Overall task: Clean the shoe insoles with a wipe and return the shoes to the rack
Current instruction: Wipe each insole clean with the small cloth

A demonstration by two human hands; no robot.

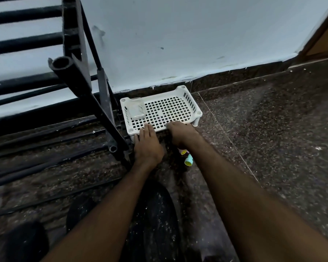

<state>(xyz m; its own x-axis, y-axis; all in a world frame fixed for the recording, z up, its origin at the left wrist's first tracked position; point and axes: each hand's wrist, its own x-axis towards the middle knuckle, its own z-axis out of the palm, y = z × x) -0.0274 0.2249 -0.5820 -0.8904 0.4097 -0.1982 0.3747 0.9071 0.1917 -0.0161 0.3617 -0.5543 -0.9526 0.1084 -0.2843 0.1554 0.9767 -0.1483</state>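
Observation:
A white plastic shoe rack with a perforated top stands on the floor against the pale wall. On its left end lies a clear packet. My left hand rests with straight fingers on the rack's front edge. My right hand reaches down in front of the rack with its fingers curled under and mostly hidden. A small colourful shoe, teal, yellow and pink, sticks out from under its palm, and the hand appears to grip it. The rack's lower level is hidden.
A black metal stair railing slants down right beside the rack's left end. Dark speckled stone floor spreads to the right. A wooden door frame is at the far right. A dark rounded shape lies below my arms.

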